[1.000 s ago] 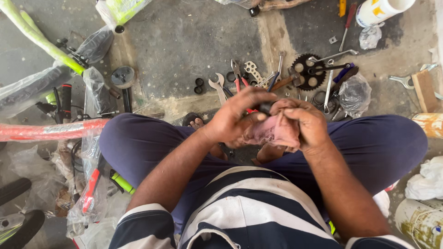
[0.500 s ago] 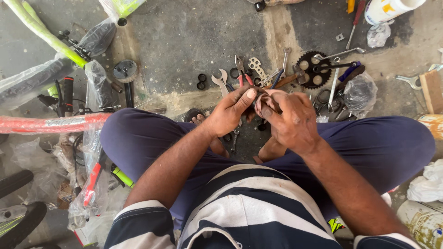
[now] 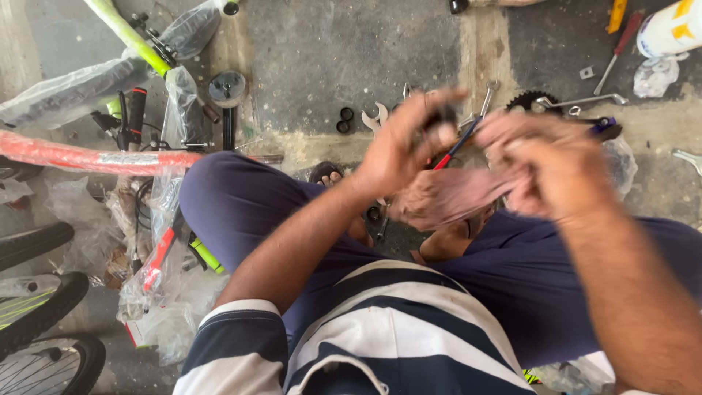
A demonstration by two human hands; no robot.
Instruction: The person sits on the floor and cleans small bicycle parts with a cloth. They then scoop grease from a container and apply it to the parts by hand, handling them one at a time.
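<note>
**A:** Item one, hands. Count?

**B:** Two. The left hand [image 3: 406, 150] is above and left of the cloth [image 3: 457, 197], its fingers [image 3: 431, 110] pinched together on a small dark part [image 3: 441, 117]. Blur hides what kind of part it is. The right hand [image 3: 559, 168] is at the cloth's right end, fingers closed on a bunch of it.

**A:** Change since half a second ago?

**B:** Both hands were low and pressed together over the lap. Now they are raised and apart, and the cloth is drawn out between them. The part is out of the cloth and held above it, so the rubbing pauses and the part can be looked over.

**A:** Cloth?

**B:** One, pinkish, over the crossed legs.

**A:** On the floor [image 3: 329, 51], placed from the cloth?

**B:**
- One open-ended spanner [image 3: 375, 117], just above and left.
- Two small black rings [image 3: 344, 121], left of that.
- One toothed sprocket [image 3: 523, 99], above and right.
- One screwdriver with a red handle [image 3: 621, 44], far above and right.
- One white container [image 3: 669, 29], beyond the screwdriver.
- One round dark disc [image 3: 227, 88], well to the upper left.

**A:** Larger stock?

**B:**
- One red tube in plastic wrap [image 3: 95, 157], far left.
- One green tube [image 3: 128, 36], above it.
- At least two tyres [image 3: 44, 307], lower left. The picture's edge cuts them, so the count is uncertain.

**A:** Other tools near the sprocket?

**B:** Several are there, but they overlap and are half hidden by the hands, so I have not counted them.
</note>
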